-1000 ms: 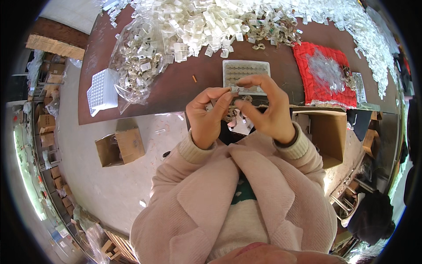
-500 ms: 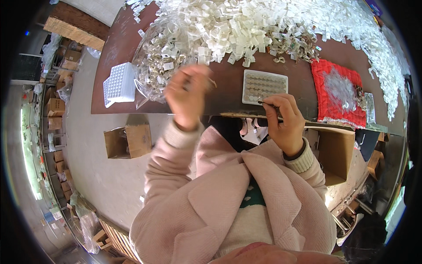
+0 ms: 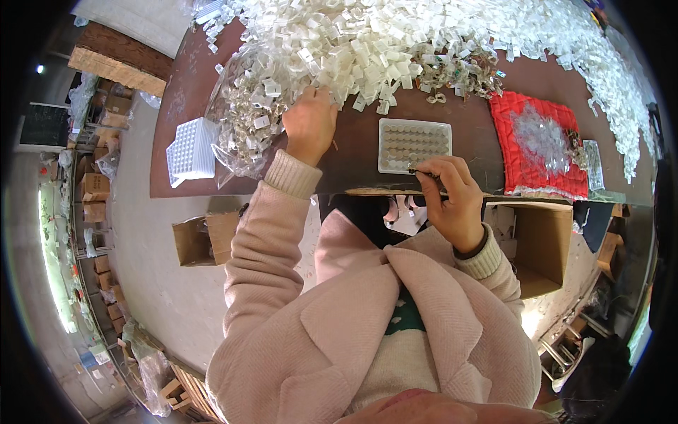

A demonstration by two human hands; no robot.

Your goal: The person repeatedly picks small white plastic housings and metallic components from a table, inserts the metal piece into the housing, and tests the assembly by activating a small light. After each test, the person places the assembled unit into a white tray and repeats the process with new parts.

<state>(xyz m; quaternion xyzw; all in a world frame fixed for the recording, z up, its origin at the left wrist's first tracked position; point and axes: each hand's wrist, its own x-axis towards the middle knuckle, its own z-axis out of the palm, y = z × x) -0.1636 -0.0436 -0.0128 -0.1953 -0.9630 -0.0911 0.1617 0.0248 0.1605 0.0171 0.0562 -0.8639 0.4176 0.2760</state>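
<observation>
My left hand (image 3: 309,126) reaches to the near edge of a heap of small translucent white plastic pieces (image 3: 367,56). Its fingers are bent and close together; whatever lies at their tips is hidden. Beside it, a clear plastic bag (image 3: 248,116) holds small metallic and clear parts. My right hand (image 3: 453,198) pinches a small dark piece (image 3: 415,170) between thumb and forefinger, at the near edge of a white tray (image 3: 382,147). Rows of small round greyish parts fill this tray.
Stacked white dimpled trays (image 3: 192,150) stand at the table's left. Small metal parts (image 3: 462,71) lie beyond the white tray. To the right, a red quilted cloth (image 3: 505,145) carries clear bits. Open cardboard boxes (image 3: 542,244) sit below the brown tabletop (image 3: 353,166).
My left hand has moved forward and slightly right, from over the bag to the heap's edge, its fingers lowered. The right hand keeps its pinch at the tray.
</observation>
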